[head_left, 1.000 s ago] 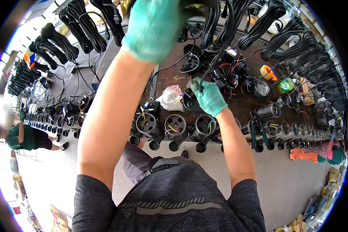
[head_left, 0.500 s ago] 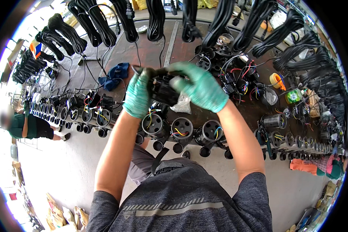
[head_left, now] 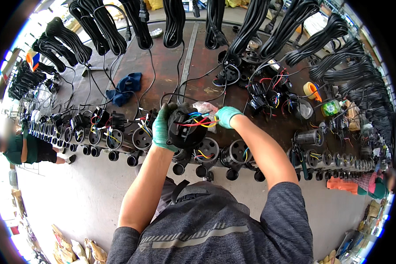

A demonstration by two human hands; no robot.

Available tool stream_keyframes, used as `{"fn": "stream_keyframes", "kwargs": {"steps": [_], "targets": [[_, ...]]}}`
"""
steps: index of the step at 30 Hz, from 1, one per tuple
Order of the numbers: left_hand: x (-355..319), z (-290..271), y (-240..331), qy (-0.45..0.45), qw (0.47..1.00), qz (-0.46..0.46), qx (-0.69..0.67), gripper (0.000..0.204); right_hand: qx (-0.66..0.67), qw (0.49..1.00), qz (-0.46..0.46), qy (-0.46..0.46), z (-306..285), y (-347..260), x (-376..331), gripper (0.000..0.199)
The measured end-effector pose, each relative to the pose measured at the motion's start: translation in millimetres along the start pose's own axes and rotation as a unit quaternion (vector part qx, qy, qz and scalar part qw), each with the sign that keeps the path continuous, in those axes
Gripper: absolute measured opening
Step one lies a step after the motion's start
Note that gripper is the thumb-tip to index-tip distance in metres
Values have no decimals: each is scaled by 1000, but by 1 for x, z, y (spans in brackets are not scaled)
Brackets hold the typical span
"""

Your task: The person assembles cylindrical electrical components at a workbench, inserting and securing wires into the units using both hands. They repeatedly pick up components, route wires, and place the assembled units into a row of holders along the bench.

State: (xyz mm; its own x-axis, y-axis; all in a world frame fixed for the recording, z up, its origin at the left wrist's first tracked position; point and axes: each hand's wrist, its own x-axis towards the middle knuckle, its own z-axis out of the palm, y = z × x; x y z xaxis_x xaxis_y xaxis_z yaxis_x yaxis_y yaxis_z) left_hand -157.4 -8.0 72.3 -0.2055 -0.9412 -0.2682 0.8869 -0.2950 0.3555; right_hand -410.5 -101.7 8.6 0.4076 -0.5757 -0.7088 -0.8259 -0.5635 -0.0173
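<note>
In a green glove, my left hand (head_left: 161, 130) is wrapped round the side of a black round motor housing (head_left: 190, 138) above the bench's near edge. Red, blue and yellow wires (head_left: 200, 122) come out of the housing's open face and stretch to the right. My right hand (head_left: 228, 117), gloved in green too, has its fingers pinched at the far ends of these wires. Just behind the housing lies a clear plastic bag (head_left: 205, 107). Below my hands, black round housings (head_left: 207, 149) with coloured wires stand along the near edge.
Bundled black cables (head_left: 174, 26) hang across the far side of the dark bench (head_left: 163, 66). A blue cloth (head_left: 126, 88) lies left, an orange tape roll (head_left: 311, 91) right. Wired black parts (head_left: 268, 94) are piled right of centre. People stand at far left (head_left: 14, 147) and far right (head_left: 376, 187).
The black housing has come nearer and turned, so its coloured wires show. My right hand has moved off its side, to the right, and now pinches the wire ends.
</note>
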Motion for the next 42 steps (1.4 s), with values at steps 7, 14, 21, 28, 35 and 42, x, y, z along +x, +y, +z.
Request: {"fn": "stream_keyframes", "kwargs": {"steps": [7,14,21,28,35,42], "targets": [[19,-15,-13,79,996,-34,21,40,9,993,83,80,51,55,-91,28],[14,-12,-30,3,986,-151,-77,46,81,970,171,154,88,88,-144,36],[1,-8,-44,44,986,-159,0,54,544,687,-127,465,34,-60,-189,63],[-22,-13,-44,171,970,-139,104,36,454,687,-76,562,49,-105,-159,53],[-59,-2,-29,51,668,283,687,36,452,697,-29,556,76,-122,-160,26],[-65,49,-39,-286,393,171,857,47,470,713,-44,518,74,-115,-171,21]]}}
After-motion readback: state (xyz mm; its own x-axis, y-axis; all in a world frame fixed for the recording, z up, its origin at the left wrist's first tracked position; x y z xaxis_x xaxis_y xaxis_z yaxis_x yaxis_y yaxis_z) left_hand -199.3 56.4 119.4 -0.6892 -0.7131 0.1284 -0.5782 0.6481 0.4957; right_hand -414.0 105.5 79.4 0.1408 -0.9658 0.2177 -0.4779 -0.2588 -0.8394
